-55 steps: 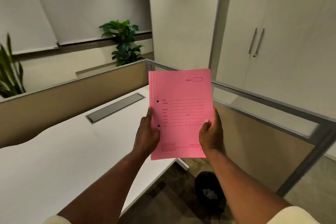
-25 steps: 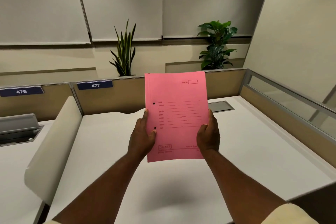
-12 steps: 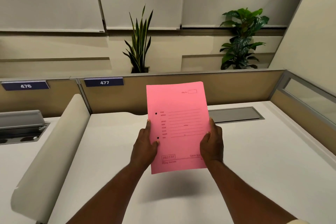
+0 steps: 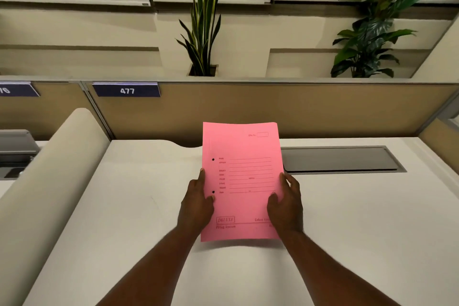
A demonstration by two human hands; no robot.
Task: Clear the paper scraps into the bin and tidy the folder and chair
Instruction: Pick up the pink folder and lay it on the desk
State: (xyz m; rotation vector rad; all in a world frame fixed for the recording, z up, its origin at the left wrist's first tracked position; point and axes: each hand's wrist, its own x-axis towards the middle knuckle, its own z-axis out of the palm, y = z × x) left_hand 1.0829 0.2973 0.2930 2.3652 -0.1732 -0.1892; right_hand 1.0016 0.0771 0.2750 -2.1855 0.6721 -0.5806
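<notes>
1. The pink folder hangs in the air over the white desk, its printed cover facing the person and its top edge tipped away toward twelve o'clock. A shadow lies on the desktop under its lower edge, so it has not touched down.
2. The left hand pinches the folder's nine o'clock edge, thumb on the cover beside the lower punch hole. The right hand pinches the three o'clock edge, thumb also on the front. The fingers behind are hidden, though they are probably spread under the back for support.
3. Gripping both long sides keeps the thin card flat and square, which suits laying it down straight.
4. From the folder, a grey cable hatch sits at two o'clock, a curved side screen at nine and the label 477 at eleven.
5. The step in hand looks like placing the folder on the desk. No scraps, bin or chair are in view.
</notes>
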